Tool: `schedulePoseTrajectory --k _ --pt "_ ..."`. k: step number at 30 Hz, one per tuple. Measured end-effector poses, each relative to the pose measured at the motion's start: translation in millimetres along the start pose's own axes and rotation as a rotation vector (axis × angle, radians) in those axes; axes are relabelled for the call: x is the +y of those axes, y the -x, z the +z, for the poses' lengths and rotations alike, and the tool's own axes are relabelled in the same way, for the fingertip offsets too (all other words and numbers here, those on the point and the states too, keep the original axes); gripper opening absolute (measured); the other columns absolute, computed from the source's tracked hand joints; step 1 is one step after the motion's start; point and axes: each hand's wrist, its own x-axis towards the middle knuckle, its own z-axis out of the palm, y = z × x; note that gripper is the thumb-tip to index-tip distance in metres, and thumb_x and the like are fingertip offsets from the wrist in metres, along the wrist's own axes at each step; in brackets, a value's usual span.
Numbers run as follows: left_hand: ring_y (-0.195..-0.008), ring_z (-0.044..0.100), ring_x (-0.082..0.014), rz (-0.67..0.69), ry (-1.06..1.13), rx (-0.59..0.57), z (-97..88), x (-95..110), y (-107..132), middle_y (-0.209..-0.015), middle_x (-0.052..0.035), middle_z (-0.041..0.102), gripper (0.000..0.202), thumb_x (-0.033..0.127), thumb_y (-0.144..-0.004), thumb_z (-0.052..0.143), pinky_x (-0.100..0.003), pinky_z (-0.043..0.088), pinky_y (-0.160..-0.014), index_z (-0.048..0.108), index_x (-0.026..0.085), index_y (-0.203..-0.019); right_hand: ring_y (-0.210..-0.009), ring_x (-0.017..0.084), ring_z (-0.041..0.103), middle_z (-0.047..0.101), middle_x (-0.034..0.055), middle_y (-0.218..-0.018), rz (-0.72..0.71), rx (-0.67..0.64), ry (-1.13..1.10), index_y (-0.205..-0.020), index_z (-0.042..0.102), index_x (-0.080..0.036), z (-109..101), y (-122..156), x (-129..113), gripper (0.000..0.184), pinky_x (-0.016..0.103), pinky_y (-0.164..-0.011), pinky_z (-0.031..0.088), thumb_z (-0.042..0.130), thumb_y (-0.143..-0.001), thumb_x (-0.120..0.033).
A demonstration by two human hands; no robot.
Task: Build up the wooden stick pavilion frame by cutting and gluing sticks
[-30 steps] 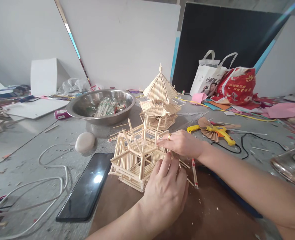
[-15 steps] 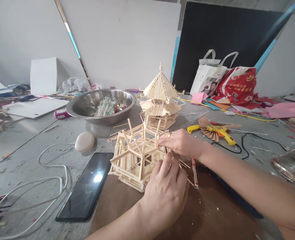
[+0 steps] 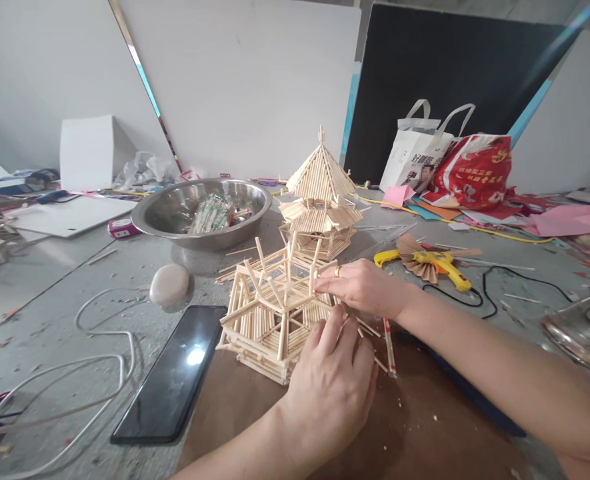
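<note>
A half-built hexagonal model of thin wooden sticks point(image 3: 269, 313) stands on a brown board point(image 3: 255, 407) in front of me. My left hand point(image 3: 332, 387) rests against its near right side, fingers curled and pressed to the sticks. From the right, my right hand point(image 3: 362, 285), with a gold ring, pinches a stick on the model's right edge. What the left fingers hold is hidden behind the hand. A finished stick pagoda point(image 3: 321, 199) stands just behind the model.
A black phone point(image 3: 175, 373) lies left of the model, with a white cable point(image 3: 75, 393) and a pale oval stone point(image 3: 169, 283). A steel bowl point(image 3: 202, 212) sits behind. A yellow glue gun point(image 3: 437, 261), bags point(image 3: 449, 167) and coloured paper lie to the right.
</note>
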Motion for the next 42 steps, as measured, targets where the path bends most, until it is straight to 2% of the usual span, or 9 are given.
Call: schedulePoseTrajectory --k 9,16,25,30,34,37,42 --pt "-0.107 0.039 -0.0355 -0.002 0.014 -0.006 1.5 -0.3 0.6 -0.095 -0.0142 0.054 0.017 0.018 -0.078 0.043 -0.046 0.043 -0.078 0.056 0.012 -0.087 -0.089 0.016 0.059 0.065 0.0078 -0.094 -0.027 -0.013 0.045 -0.101 0.060 -0.017 0.1 0.1 -0.3 0.027 0.028 -0.074 0.047 0.043 -0.081 -0.010" --pt "-0.105 0.040 -0.0354 -0.004 0.006 0.017 2.0 0.4 0.7 -0.094 -0.0132 0.054 0.018 0.017 -0.079 0.041 -0.047 0.043 -0.077 0.056 0.011 -0.089 -0.089 0.015 0.059 0.065 0.0075 -0.093 -0.060 0.019 0.104 -0.104 0.058 -0.016 2.4 0.3 -0.1 0.027 0.027 -0.074 0.048 0.041 -0.083 -0.013" --pt "-0.105 0.040 -0.0347 0.009 -0.018 0.015 1.1 0.3 0.2 -0.096 -0.0124 0.054 0.018 0.018 -0.077 0.045 -0.046 0.044 -0.079 0.057 0.011 -0.089 -0.091 0.017 0.058 0.062 0.0112 -0.101 -0.072 0.053 0.092 -0.103 0.058 -0.012 2.4 0.0 -3.1 0.025 0.029 -0.075 0.049 0.043 -0.082 -0.012" --pt "-0.108 0.038 -0.0343 0.001 -0.015 0.014 1.3 0.7 0.1 -0.097 -0.0122 0.054 0.016 0.017 -0.077 0.046 -0.047 0.043 -0.081 0.057 0.012 -0.087 -0.088 0.014 0.059 0.061 0.0064 -0.104 0.016 0.109 0.050 -0.100 0.059 -0.016 5.0 2.5 -8.3 0.025 0.024 -0.073 0.049 0.041 -0.084 -0.015" --pt "-0.109 0.037 -0.0338 -0.003 -0.025 0.018 2.0 0.8 0.7 -0.100 -0.0123 0.053 0.014 0.017 -0.078 0.045 -0.047 0.043 -0.081 0.057 0.013 -0.082 -0.090 0.012 0.059 0.062 0.0044 -0.104 0.117 0.222 0.009 -0.100 0.060 -0.018 15.4 8.5 -9.6 0.025 0.022 -0.077 0.048 0.039 -0.086 -0.021" --pt "-0.109 0.037 -0.0339 0.002 -0.029 0.019 2.8 0.6 1.2 -0.100 -0.0126 0.053 0.013 0.018 -0.078 0.045 -0.047 0.043 -0.081 0.057 0.013 -0.078 -0.096 0.013 0.057 0.061 0.0065 -0.109 0.108 0.263 -0.008 -0.101 0.060 -0.015 21.3 13.0 -8.6 0.027 0.025 -0.083 0.047 0.037 -0.086 -0.019" --pt "-0.108 0.038 -0.0341 0.003 -0.020 0.023 2.3 0.8 0.3 -0.101 -0.0124 0.053 0.013 0.018 -0.078 0.045 -0.046 0.043 -0.079 0.057 0.013 -0.078 -0.101 0.014 0.055 0.058 0.0078 -0.113 0.090 0.259 -0.051 -0.104 0.059 -0.013 21.8 15.9 -7.6 0.029 0.027 -0.087 0.045 0.038 -0.085 -0.017"
